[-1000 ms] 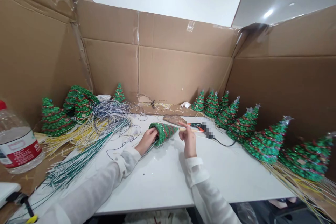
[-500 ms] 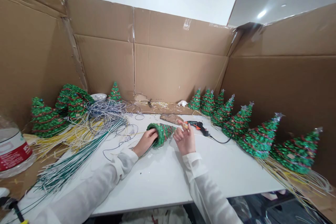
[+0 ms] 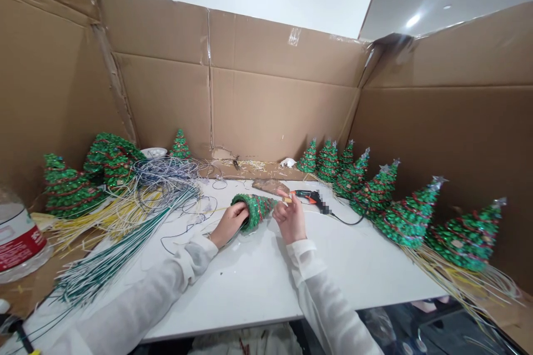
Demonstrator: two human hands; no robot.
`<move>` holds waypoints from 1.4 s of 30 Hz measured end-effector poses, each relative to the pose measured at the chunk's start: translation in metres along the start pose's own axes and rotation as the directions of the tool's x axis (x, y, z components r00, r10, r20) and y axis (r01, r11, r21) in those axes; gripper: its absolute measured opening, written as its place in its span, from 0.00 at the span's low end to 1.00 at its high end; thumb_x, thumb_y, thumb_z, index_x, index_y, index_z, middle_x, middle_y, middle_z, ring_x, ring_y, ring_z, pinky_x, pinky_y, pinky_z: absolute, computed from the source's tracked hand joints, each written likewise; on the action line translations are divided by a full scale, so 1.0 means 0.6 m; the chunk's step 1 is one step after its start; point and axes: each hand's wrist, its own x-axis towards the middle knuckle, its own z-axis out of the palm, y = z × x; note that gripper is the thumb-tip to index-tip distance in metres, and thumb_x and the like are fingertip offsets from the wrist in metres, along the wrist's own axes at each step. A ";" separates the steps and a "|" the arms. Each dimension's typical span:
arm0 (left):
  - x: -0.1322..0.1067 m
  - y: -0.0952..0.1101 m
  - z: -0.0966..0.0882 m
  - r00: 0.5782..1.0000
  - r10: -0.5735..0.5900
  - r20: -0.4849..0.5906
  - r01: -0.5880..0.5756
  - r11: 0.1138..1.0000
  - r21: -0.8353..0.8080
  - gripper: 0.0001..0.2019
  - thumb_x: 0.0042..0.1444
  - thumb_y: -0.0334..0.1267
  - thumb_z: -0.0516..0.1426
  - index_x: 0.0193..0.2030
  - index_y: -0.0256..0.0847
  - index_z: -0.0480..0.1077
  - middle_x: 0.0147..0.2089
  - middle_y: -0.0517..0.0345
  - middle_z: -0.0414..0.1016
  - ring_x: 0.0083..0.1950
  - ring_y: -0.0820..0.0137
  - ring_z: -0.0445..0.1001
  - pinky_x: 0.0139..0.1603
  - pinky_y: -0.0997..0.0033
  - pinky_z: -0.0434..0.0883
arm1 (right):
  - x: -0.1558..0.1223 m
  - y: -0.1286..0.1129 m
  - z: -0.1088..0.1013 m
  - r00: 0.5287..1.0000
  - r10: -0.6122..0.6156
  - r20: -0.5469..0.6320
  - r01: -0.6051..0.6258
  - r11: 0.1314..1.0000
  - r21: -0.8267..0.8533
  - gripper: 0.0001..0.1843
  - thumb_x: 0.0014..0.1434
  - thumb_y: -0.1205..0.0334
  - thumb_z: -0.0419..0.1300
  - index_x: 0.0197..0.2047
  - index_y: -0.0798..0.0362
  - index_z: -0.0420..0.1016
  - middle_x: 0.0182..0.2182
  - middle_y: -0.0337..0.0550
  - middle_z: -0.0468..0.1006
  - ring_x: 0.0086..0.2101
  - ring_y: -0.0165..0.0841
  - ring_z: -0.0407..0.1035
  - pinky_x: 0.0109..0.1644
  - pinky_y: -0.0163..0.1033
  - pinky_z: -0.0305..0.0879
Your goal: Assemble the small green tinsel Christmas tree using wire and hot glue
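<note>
A small green Christmas tree with red garland lies on its side over the white table, its hollow base facing left. My left hand grips the rim of that base, fingers partly inside the opening. By the tree's tip is my right hand, its fingers drawn together at a small tan piece whose kind I cannot make out. Just behind the right hand lies a black and orange glue gun, partly blurred, its cord running right.
Several finished trees line the right side; more trees stand at left. Bundled green and white wires and a tangle of thin wire spread across the left. A plastic bottle is at far left. Cardboard walls enclose the table.
The right hand's fingers have turned slightly, and the tan piece shows a little further left. The left hand keeps its hold on the tree. The whole view has shifted slightly.
</note>
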 end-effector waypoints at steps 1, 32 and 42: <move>0.000 0.000 0.000 1.000 -0.001 0.004 0.001 1.000 -0.001 0.12 0.50 0.40 0.53 0.34 0.34 0.73 0.30 0.57 0.73 0.33 0.70 0.67 0.35 0.73 0.65 | 0.000 0.002 0.001 1.000 -0.007 -0.009 0.006 0.999 -0.035 0.20 0.50 0.45 0.54 0.36 0.52 0.72 0.13 0.25 0.41 0.15 0.23 0.36 0.19 0.31 0.38; 0.003 -0.009 0.004 0.999 -0.016 0.039 0.016 1.000 -0.005 0.09 0.49 0.40 0.56 0.28 0.35 0.69 0.25 0.60 0.67 0.32 0.70 0.64 0.35 0.74 0.64 | -0.032 0.037 0.006 0.838 -0.508 0.199 0.443 0.421 -0.792 0.10 0.59 0.53 0.52 0.31 0.50 0.64 0.26 0.40 0.70 0.31 0.34 0.64 0.36 0.39 0.58; 0.004 -0.016 0.006 0.997 0.072 0.006 -0.073 0.993 0.091 0.08 0.52 0.39 0.53 0.32 0.36 0.70 0.31 0.57 0.71 0.35 0.69 0.66 0.42 0.70 0.66 | -0.030 0.049 0.004 0.858 -0.463 0.221 0.457 0.495 -0.739 0.11 0.59 0.53 0.52 0.31 0.51 0.63 0.25 0.37 0.67 0.28 0.30 0.64 0.34 0.36 0.59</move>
